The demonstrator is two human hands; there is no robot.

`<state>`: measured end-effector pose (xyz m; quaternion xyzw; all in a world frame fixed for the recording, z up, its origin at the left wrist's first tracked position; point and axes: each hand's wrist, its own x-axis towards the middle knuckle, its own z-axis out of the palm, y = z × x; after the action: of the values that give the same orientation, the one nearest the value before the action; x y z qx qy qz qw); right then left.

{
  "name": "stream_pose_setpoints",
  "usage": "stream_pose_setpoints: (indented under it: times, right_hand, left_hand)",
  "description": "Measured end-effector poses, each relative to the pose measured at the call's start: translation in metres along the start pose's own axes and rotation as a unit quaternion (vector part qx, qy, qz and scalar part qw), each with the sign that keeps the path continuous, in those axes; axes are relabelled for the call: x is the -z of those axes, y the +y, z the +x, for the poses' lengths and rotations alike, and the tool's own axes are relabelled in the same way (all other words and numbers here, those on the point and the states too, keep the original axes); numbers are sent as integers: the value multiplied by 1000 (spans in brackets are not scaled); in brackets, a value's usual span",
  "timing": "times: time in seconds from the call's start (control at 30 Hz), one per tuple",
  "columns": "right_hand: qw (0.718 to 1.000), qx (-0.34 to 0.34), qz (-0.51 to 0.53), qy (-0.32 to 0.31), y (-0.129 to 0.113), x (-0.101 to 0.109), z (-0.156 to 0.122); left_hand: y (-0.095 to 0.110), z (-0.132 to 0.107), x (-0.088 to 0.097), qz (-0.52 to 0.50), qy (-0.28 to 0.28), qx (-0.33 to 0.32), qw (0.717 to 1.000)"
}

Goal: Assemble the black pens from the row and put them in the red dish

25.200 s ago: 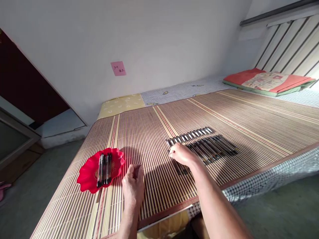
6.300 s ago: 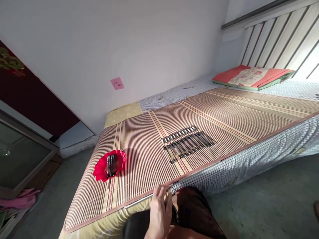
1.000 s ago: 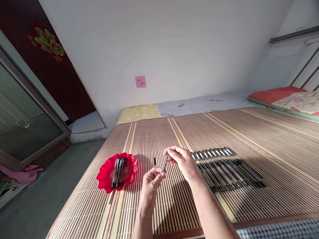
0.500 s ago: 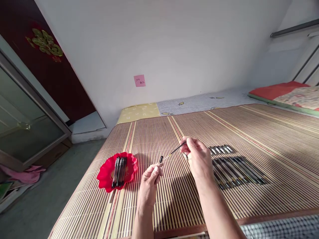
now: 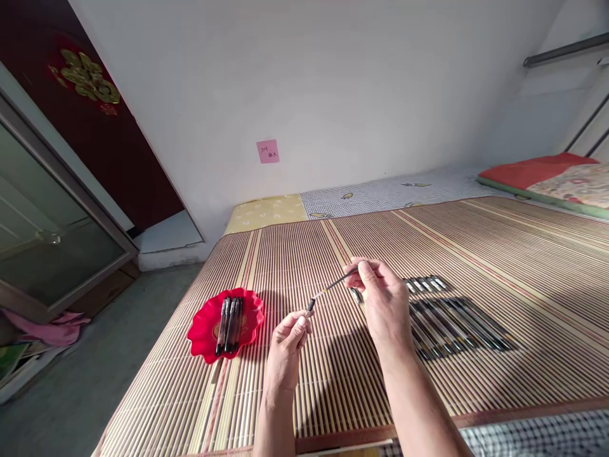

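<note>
My left hand [image 5: 289,346] pinches a small black pen cap [image 5: 311,305] upright between thumb and fingers. A slim dark pen [image 5: 335,282] slants down to the left from my right hand [image 5: 380,295], which grips its upper end. Its pale tip is at the top of the cap; whether it has entered cannot be told. Just left of my right hand's palm, a loose cap [image 5: 356,296] lies on the mat. Several capped pens [image 5: 230,325] rest side by side on a red scalloped plate [image 5: 202,333] to the left.
Right of my right hand, several uncapped pens [image 5: 459,327] lie in a row on the striped bamboo mat [image 5: 295,254]. Behind them is a row of caps [image 5: 428,284]. A pink note [image 5: 268,152] is on the wall, and folded bedding [image 5: 537,171] lies far right.
The pen's tip and the cap have come together, with the cap now tilted more toward the pen. Both hands keep their grips. The view has shifted slightly.
</note>
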<state>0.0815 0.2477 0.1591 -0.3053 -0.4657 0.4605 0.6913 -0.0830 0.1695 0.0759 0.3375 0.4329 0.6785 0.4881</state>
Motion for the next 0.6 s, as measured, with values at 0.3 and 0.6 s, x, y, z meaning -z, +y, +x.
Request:
stream_pose_setpoints:
  times: [0.3,0.6]
  right_hand:
    - [993,65,-88,-43,-16,2,-3]
    - [986,91,-132,-42,-24,6,0]
  left_hand:
    - [-6,2,4,26,16,-9,999]
    - [1,-2,-1,41,-22,-15,999]
